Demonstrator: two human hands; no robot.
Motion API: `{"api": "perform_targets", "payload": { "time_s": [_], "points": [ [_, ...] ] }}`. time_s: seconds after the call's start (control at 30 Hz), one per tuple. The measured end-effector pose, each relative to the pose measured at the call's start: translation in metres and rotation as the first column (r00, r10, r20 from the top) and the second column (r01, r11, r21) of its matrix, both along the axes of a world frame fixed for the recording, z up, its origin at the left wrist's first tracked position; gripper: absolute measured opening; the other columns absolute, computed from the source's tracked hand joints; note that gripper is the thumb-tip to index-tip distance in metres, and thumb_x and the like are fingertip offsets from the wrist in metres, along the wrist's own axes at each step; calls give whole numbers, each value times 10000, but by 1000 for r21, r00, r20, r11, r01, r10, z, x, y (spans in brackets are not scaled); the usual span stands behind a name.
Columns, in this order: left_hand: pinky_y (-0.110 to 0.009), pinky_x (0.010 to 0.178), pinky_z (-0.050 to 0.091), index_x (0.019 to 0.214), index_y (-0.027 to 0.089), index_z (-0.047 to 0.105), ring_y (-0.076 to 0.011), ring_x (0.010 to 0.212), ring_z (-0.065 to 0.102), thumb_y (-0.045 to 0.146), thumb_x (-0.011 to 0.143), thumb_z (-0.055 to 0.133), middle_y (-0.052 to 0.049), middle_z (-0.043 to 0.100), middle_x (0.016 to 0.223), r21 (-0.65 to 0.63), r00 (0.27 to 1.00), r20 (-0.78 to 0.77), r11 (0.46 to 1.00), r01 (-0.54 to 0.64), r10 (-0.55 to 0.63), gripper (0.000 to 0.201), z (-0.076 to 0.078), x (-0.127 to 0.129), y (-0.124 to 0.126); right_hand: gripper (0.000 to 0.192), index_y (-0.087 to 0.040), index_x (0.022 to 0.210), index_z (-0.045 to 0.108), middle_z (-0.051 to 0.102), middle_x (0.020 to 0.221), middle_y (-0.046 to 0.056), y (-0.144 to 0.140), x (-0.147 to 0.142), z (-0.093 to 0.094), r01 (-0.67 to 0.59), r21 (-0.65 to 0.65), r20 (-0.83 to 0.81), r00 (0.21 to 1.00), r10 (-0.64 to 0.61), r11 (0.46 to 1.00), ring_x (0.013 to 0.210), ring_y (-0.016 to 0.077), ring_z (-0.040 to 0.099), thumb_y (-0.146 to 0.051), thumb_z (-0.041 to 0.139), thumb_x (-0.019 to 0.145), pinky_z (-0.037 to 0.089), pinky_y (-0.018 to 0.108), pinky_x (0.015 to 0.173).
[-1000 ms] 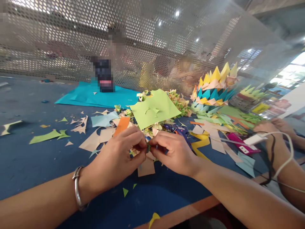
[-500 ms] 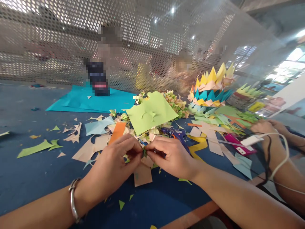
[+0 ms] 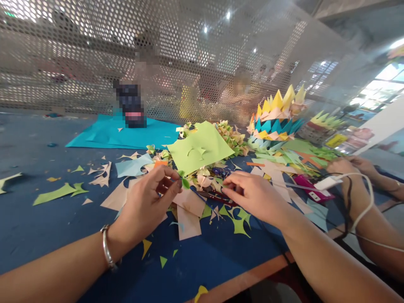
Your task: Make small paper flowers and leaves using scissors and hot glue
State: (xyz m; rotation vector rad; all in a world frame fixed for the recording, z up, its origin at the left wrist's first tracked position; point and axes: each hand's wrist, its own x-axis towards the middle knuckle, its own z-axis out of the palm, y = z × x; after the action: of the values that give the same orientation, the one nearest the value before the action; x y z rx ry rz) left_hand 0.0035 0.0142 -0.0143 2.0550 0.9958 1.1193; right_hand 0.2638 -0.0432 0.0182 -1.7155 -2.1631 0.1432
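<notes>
My left hand [image 3: 154, 195] pinches a small green paper leaf [image 3: 184, 182] between thumb and fingertips, above the scraps. Some way to its right is my right hand [image 3: 255, 195], with fingers curled, thumb and index tips a little apart and nothing visible between them. Its fingertips are close to loose cut paper pieces [image 3: 205, 181]. Behind them lies a glue gun [image 3: 221, 171], mostly hidden by my hand and the paper. A light green sheet [image 3: 202, 147] with cut-outs on it rests over the pile. Peach paper [image 3: 189, 225] lies in front of my hands.
Turquoise sheets [image 3: 94, 136] lie at the back left, before a perforated metal screen [image 3: 189, 54]. A layered folded-paper piece [image 3: 276, 122] stands at the back right. Another person's hands [image 3: 339, 168] are at the right, near a pink power strip [image 3: 311, 187] and white cable [image 3: 370, 193].
My hands, together at the small green piece before, have parted. The left has kept the green leaf and moved slightly left; the right has moved right, uncovering green scraps.
</notes>
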Motion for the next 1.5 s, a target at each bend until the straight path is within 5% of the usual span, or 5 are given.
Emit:
{"api": "perform_targets", "payload": {
  "time_s": [0.23,0.57,0.9,1.2,1.5],
  "points": [
    [-259,505,540,907,226,567,-146,610,651,269,952,521,-27,666,766,70,999,-3,996,54,-54,77,2,1,-7,215,-213,875,662,701,745,35,-24,29,-18,321,14,-65,945,-320,947,630,206,659,-426,675,849,487,315,579],
    [-223,489,518,883,204,581,-134,625,636,237,937,525,-33,655,753,58,997,-30,996,73,-71,84,8,2,-11,291,-200,769,616,623,618,0,-9,39,-30,324,-207,-291,881,-374,923,558,178,571,-485,673,794,395,296,530],
    [-205,465,503,863,207,575,-119,583,623,208,922,536,-20,659,723,78,996,-3,993,84,-84,71,12,3,-13,328,-177,759,652,582,618,-18,-12,41,-23,361,-349,-752,442,-488,865,465,99,471,-447,792,636,342,239,432],
    [-232,578,521,789,198,596,-109,623,629,172,874,549,-3,667,743,51,997,7,996,78,-79,101,7,2,-9,268,-173,711,671,577,624,-4,-21,47,-19,117,-280,-959,7,-283,953,475,77,445,-359,842,620,371,196,418],
    [-288,658,532,737,194,601,-150,733,648,219,816,585,-41,683,827,-52,995,58,996,79,-76,84,5,3,-6,292,-178,919,686,412,616,-55,-29,42,-14,-385,-134,-962,-172,-214,913,506,78,264,-318,833,708,362,182,465]
  ]
}}
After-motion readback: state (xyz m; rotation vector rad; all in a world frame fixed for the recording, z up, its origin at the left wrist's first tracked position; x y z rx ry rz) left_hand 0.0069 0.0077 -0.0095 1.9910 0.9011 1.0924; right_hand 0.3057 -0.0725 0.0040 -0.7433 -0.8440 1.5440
